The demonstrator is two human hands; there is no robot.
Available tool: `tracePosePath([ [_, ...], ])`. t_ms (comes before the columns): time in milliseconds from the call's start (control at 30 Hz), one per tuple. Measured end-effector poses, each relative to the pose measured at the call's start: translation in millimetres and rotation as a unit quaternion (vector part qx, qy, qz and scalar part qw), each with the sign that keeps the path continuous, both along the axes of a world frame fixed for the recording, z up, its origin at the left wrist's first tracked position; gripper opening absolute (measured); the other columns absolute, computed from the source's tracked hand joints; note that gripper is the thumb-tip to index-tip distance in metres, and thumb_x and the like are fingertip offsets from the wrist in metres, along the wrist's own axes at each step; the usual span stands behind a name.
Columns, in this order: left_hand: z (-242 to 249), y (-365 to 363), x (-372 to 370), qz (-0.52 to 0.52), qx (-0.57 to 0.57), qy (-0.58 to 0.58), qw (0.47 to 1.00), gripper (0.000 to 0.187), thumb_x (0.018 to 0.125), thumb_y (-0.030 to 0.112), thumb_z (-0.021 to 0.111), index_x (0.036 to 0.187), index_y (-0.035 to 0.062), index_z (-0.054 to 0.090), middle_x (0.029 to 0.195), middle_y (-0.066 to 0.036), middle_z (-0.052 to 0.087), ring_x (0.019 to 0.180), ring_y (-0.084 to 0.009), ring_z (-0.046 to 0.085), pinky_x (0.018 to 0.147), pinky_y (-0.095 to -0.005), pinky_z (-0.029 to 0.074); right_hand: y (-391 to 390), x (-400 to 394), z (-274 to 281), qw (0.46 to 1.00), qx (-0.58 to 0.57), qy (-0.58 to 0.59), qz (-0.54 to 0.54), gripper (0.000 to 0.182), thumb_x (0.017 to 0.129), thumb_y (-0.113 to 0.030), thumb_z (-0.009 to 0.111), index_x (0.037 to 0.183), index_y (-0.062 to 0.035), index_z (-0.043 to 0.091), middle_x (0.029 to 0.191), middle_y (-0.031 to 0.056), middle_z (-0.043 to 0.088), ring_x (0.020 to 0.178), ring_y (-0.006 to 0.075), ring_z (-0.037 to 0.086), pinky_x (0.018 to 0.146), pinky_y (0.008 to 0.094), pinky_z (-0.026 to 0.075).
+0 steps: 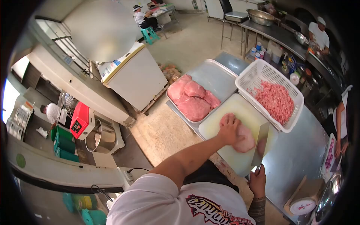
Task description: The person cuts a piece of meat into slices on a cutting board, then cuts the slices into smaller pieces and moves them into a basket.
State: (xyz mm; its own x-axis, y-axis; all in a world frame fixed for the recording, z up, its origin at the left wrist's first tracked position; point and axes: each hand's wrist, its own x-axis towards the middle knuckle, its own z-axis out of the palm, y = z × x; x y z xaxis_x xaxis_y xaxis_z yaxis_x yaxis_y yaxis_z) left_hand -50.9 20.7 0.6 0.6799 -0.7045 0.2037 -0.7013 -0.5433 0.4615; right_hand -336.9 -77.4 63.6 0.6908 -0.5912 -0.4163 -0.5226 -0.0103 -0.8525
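My left hand lies with fingers spread on a slab of raw meat, which rests on a white cutting board. To its right, my right hand grips the handle of a cleaver. The broad blade stands on edge beside the slab, over the board's right side. Beyond the board, several large pink pieces of raw meat lie in a metal tray. A white perforated basket at the back right holds a heap of small diced meat.
A metal table carries the board, tray and basket. At its right stand a dial scale and a container of purple onions, near another person's hands. A white chest freezer stands far left. Other people work farther off.
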Motion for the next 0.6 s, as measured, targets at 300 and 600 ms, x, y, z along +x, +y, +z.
tracePosePath([
  [300,15,-31,69,-0.231,0.040,0.047,0.971,0.091,0.068,0.057,0.090,0.138,0.0081,0.058,0.156,-0.025,0.044,0.150,-0.0519,0.031,0.116,-0.0723,0.032,13,-9,-9,0.996,-0.022,0.038,-0.071,0.043,0.092,0.005,0.057,0.134,-0.0016,0.050,0.077,-0.0007,0.048,0.055,0.0110,0.047,0.046,0.0313,0.048],
  [600,20,-61,105,-0.431,0.124,-0.073,0.891,0.088,0.060,0.053,0.089,0.135,0.0142,0.066,0.131,-0.010,0.067,0.132,-0.0342,0.057,0.114,-0.0542,0.040,31,11,-25,0.992,-0.055,0.037,-0.108,0.038,0.093,0.003,0.056,0.129,-0.0002,0.048,0.079,0.0026,0.051,0.056,0.0129,0.050,0.041,0.0318,0.045],
])
